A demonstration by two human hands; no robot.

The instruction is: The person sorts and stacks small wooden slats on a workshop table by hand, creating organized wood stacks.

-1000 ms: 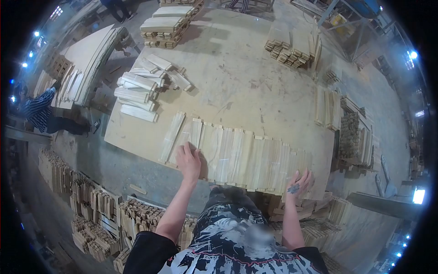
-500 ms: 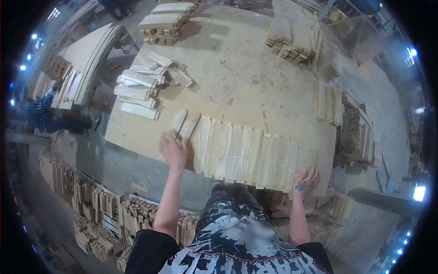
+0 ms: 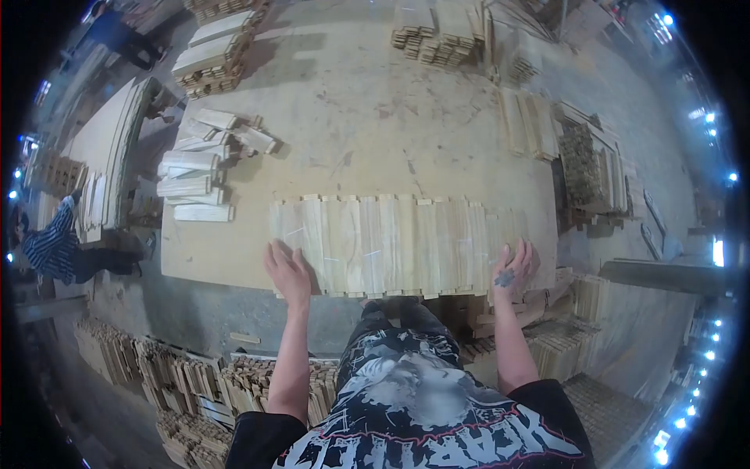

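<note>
A row of thin, pale wooden slats [image 3: 383, 246] lies side by side along the near edge of the table, their ends slightly uneven. At the row's left end, my left hand [image 3: 289, 273] rests on the outermost slats with its fingers stretched and a little apart. My right hand [image 3: 513, 270], marked with a dark patch on its back, lies against the right end, fingers extended and apart. Neither hand lifts a slat. The undersides of both hands are hidden.
Loose slats [image 3: 191, 166] lie in a pile at the table's left. Stacked slats [image 3: 207, 59] stand at the far left, more bundles [image 3: 433, 39] at the back. Slats [image 3: 527, 125] lie at the right edge. A person in a striped sleeve [image 3: 51, 242] is at another table.
My left hand has brought the two separate slats against the row's left end, closing the gap. My right hand stays at the right end. The view has shifted.
</note>
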